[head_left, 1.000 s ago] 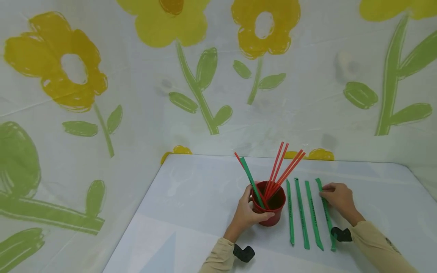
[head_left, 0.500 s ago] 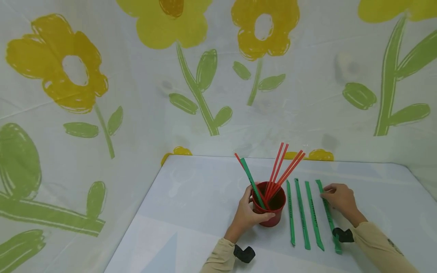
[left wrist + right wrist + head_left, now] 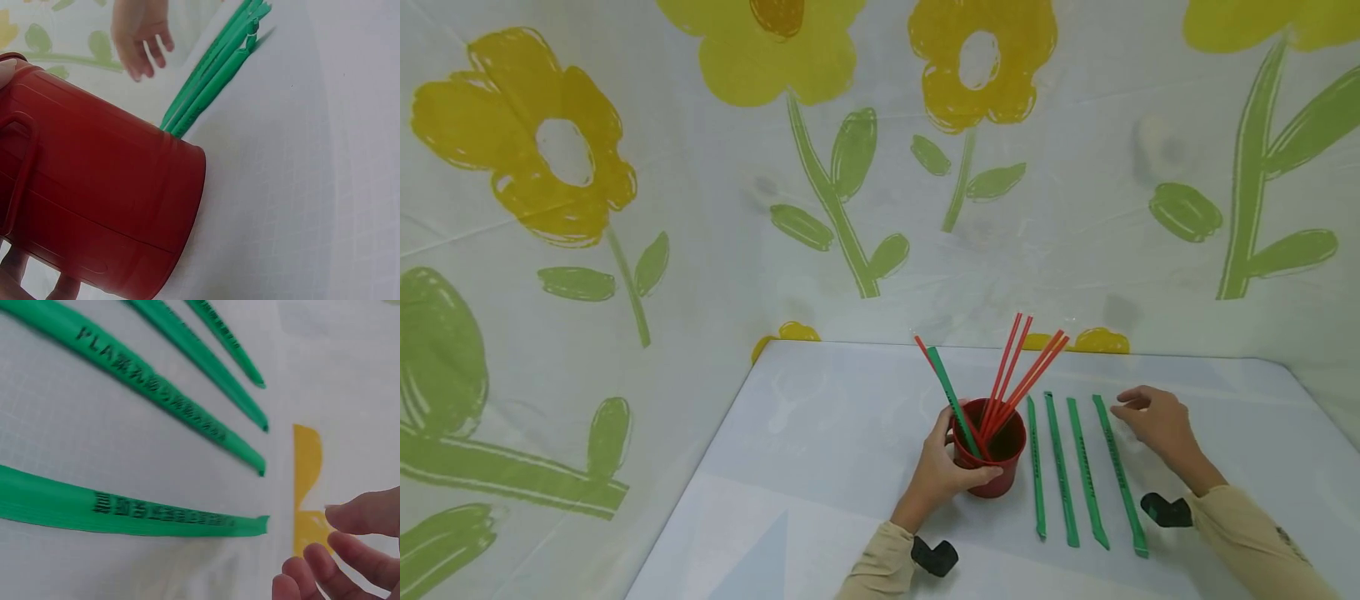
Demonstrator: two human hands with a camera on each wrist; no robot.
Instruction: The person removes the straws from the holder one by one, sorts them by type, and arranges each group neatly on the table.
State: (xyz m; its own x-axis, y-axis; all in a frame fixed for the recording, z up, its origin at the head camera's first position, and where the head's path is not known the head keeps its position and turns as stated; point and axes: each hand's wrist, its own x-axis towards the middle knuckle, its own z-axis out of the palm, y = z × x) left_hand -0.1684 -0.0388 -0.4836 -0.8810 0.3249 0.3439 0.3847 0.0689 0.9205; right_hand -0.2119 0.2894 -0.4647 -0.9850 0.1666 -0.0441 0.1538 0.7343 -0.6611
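My left hand (image 3: 943,471) grips a red metal mug (image 3: 1013,469) round its side, and the mug's handle shows in the left wrist view. Several red straws (image 3: 1037,371) and one green-wrapped straw (image 3: 946,385) lean out of the mug. To its right, several green paper-wrapped straws lie side by side on the table. My right hand (image 3: 1161,425) is just right of the upper end of the rightmost wrapped straw (image 3: 1120,475), its fingers loosely bent and holding nothing. In the right wrist view, a gap shows between its fingertips and that straw (image 3: 137,506).
The white table (image 3: 820,433) reaches back to a flower-printed curtain (image 3: 722,167) along its far and left sides. A black wrist device (image 3: 935,557) sits at my left cuff, another black wrist device (image 3: 1167,510) at my right cuff.
My right hand has let go of the rightmost wrapped straw and moved slightly right, away from it. The straw's lower end has shifted a little right. My left hand and the mug stay in place.
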